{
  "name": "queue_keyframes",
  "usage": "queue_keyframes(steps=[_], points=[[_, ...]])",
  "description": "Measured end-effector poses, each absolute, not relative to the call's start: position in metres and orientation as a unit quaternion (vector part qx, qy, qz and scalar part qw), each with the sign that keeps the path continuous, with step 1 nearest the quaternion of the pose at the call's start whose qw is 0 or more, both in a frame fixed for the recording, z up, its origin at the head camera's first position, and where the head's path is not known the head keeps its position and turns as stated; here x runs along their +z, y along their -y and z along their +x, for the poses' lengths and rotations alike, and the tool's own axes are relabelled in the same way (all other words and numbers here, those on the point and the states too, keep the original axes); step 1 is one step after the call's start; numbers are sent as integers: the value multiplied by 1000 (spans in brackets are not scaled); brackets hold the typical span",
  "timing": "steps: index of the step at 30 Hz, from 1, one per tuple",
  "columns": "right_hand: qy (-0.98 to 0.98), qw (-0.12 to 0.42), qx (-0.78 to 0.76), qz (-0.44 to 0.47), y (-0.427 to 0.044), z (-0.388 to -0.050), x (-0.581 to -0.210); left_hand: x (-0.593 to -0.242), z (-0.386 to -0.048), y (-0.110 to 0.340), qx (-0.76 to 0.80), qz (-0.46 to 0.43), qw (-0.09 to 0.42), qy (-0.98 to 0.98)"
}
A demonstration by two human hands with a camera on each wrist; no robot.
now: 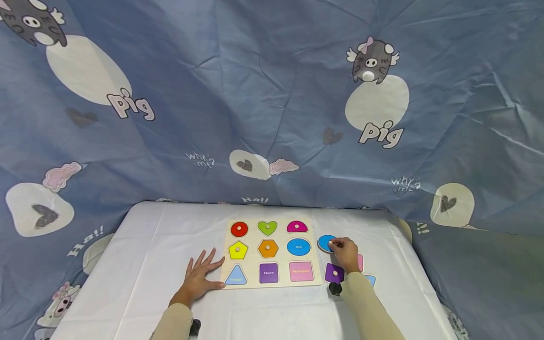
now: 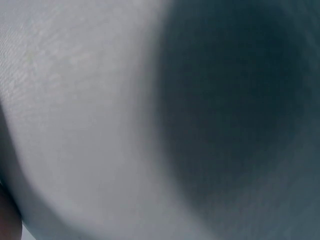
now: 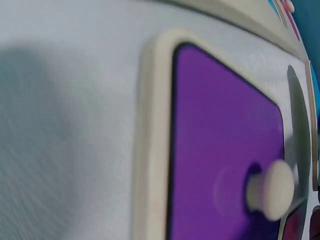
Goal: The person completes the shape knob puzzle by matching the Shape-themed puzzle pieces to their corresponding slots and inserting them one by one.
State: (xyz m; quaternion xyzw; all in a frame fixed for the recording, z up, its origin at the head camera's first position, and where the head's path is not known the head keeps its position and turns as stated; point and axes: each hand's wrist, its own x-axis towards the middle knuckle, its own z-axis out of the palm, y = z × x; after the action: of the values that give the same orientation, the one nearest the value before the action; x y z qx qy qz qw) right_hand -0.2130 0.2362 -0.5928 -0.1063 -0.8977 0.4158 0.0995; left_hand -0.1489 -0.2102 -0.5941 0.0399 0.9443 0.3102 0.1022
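Note:
In the head view a wooden shape puzzle board [image 1: 252,236] lies on the white table. My left hand [image 1: 198,277] rests at its left edge with fingers spread, the tips touching the board. To the right of the board, my right hand [image 1: 346,253] pinches the knob of a blue oval puzzle piece [image 1: 325,242]. Labelled slots for oval [image 1: 299,246], square [image 1: 268,272], rectangle [image 1: 301,271] and triangle [image 1: 235,275] show no knobs. A purple square piece [image 1: 335,273] lies below the right hand; its white knob [image 3: 279,190] shows large in the right wrist view.
Knobbed pieces sit in the board's other slots, among them a red circle [image 1: 239,229] and an orange hexagon [image 1: 268,248]. A pink piece [image 1: 360,262] and a light-blue piece [image 1: 369,279] lie partly hidden by the right arm. Behind the table [image 1: 157,236] hangs a blue patterned cloth [image 1: 255,71].

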Motion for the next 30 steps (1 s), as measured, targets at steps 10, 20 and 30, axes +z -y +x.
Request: queue_keyframes(steps=[10, 20, 30], points=[[899, 111, 418, -68, -219, -210, -588, -596, -150, 211, 310, 49, 97, -944], [892, 86, 440, -62, -204, -208, -588, -595, -147, 211, 309, 49, 101, -944], [894, 101, 435, -35, -193, -205, -590, -597, -150, 211, 312, 40, 108, -943]])
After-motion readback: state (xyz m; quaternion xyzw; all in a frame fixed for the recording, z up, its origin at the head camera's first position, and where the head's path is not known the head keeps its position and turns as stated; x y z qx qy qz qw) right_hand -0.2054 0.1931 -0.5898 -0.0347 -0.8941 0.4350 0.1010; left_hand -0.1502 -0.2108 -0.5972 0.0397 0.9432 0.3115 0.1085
